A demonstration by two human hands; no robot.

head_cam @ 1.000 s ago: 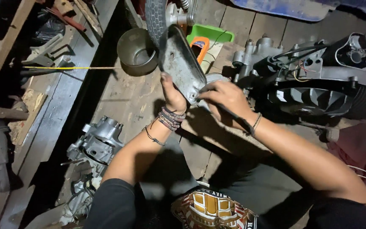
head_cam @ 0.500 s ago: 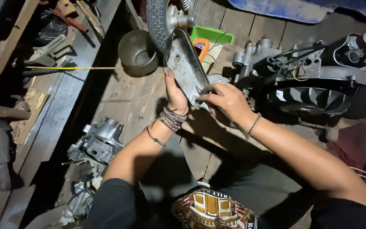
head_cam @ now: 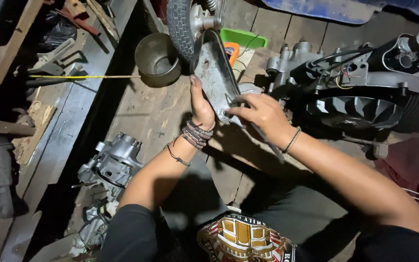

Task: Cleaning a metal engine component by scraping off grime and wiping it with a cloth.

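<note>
Vs. a sec ago your view has barely shifted, and the grey metal cover plate (head_cam: 214, 73) now stands a bit steeper, its top edge closer to the tyre (head_cam: 179, 24) above it. Your left hand (head_cam: 201, 107) has slid a touch up the plate's left edge; its grip is closed on the plate, thumb pointing up along the rim, bracelets at the wrist. Your right hand (head_cam: 263, 114) has moved slightly left & up; its fingers pinch narrow at the plate's lower end, and a thin dark tool (head_cam: 263, 138) runs back under the palm toward the wrist. Can't tell exactly what the fingertips are pressing there.

The plate is held up off the floor, between the tyre and your chest, just left of the engine block (head_cam: 360, 92) w/ its finned fan wheel & loose wires.

Surface: worn wooden plank floor (head_cam: 151, 111), dusty, dimly lit. A round metal pot (head_cam: 158, 58) sits near the plate's left side. A green tray (head_cam: 244, 38) shows behind the plate. A grey engine casing (head_cam: 112, 162) lies by your left elbow. At far left, wood scraps & a yellow-tipped rod (head_cam: 73, 77) lie across dark boards. A blue panel (head_cam: 326, 9) lies along the top edge.
</note>
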